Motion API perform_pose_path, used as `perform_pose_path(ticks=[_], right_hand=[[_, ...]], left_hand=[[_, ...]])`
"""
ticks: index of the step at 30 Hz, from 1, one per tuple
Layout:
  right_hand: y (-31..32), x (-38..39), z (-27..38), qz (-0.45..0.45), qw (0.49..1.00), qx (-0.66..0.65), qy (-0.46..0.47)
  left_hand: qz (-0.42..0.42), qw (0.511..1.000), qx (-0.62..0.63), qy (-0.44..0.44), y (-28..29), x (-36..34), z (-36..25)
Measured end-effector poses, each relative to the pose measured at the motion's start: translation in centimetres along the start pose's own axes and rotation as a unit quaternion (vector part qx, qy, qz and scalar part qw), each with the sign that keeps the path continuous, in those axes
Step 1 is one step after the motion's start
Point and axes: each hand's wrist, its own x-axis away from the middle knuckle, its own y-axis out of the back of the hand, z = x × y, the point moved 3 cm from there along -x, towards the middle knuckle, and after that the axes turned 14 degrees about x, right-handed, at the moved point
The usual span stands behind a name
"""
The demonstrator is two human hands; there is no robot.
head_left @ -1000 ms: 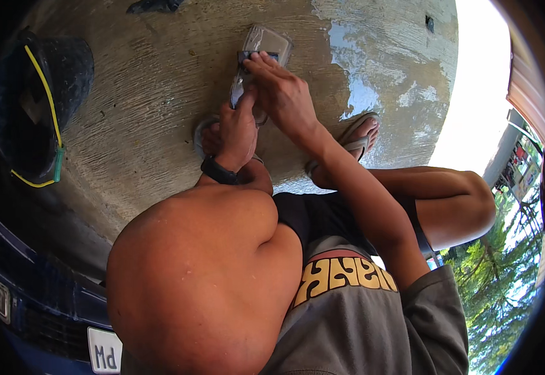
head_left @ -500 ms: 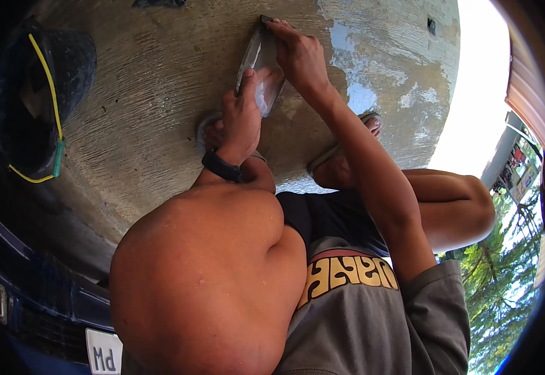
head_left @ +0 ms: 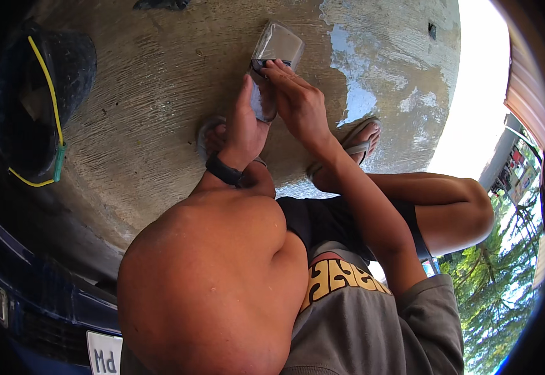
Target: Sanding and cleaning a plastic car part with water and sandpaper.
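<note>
Above the concrete floor between my feet is a flat, clear, shiny panel (head_left: 282,42), rectangular with a rounded far corner. My left hand (head_left: 242,134), with a black band on the wrist, grips its near end from the left, thumb up along the edge. Across the panel's middle lies a dark thin piece (head_left: 259,64), perhaps a sheet or strip. The fingers of my right hand (head_left: 300,106) are together and press that piece onto the panel. My right palm hides part of the panel's near half.
On the left stands a black bucket (head_left: 79,65) with a yellow cord handle (head_left: 46,69) and green grip. A dark blue car front (head_left: 41,294) is at the lower left. Pale patches (head_left: 357,103) mark the floor to the right. A black scrap (head_left: 160,4) lies at the far edge.
My right hand has slid the dark piece from the panel's far end back toward me, baring the far half. The panel's far end now looks broader and flatter to view.
</note>
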Motion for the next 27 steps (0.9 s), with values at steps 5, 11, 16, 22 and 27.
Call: perform_pose_path(ticks=[5, 11, 16, 22, 27], right_hand=[[2.1, -0.7, -0.8, 0.072, 0.995, -0.050, -0.045], [4.4, 2.6, 2.6, 0.149, 0.988, -0.024, -0.034], [1.6, 3.1, 3.3, 0.145, 0.989, 0.012, -0.016], [-1.0, -1.7, -1.1, 0.115, 0.988, 0.025, -0.095], [1.7, 3.8, 4.1, 0.068, 0.997, 0.027, -0.033]], left_hand=[[0.132, 0.932, 0.210, 0.265, -2.0, -2.9, -1.8], [0.000, 0.942, 0.136, 0.306, -0.9, 1.4, -0.1], [0.062, 0.897, 0.309, 0.308, 2.8, 2.4, 0.3], [-0.022, 0.905, 0.232, 0.355, -1.4, 2.1, 0.8], [-0.119, 0.953, 0.146, 0.237, 0.2, 2.5, 0.7]])
